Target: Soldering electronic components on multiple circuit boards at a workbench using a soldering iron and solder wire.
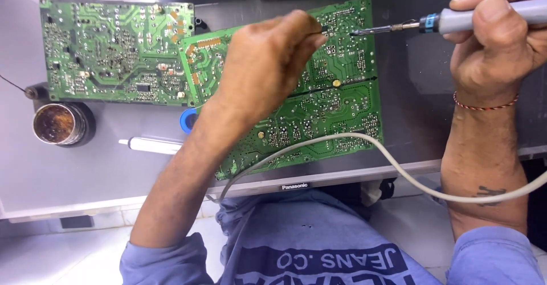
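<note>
I see green circuit board [319,114] lying flat, solder side up, tilted; grey soldering iron [456,20] horizontal, tip on board's upper area.

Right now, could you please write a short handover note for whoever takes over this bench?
Left hand: pinching something thin at the upper part of the tilted green circuit board.
Right hand: gripping the grey-handled soldering iron, tip on the same spot of the board; its pale cord crosses the board.
Second green circuit board lies to the left, round tin below it.
Finished joints: cannot tell.
</note>
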